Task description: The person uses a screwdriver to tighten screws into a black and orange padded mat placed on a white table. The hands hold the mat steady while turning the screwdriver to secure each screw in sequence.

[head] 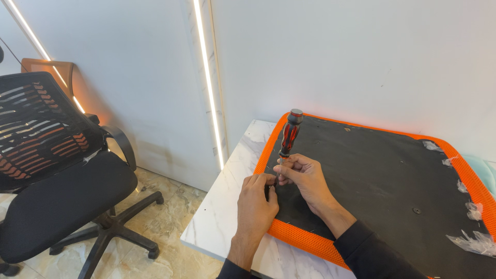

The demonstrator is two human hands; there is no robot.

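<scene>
Left hand [257,204]: back upward, fingers curled and bunched at the tips, pinching downward just beside the other hand; bare wrist, dark sleeve at the frame's lower edge. Right hand [305,175]: fingers folded in a closed grip, thumb across the top, knuckles toward the left hand, fingertips touching it; forearm in a dark sleeve running to lower right

There are two bare hands, the left hand [257,201] and the right hand [305,174], both on one black seat board with orange mesh edge [382,175]. Over this board stands one screwdriver with red and black handle [289,133]. Under the board is one white marble-pattern table [222,217]. Left of the board stands one black mesh office chair [51,175]. Along the right edge of the board I count about five scraps of clear plastic [473,242].
</scene>
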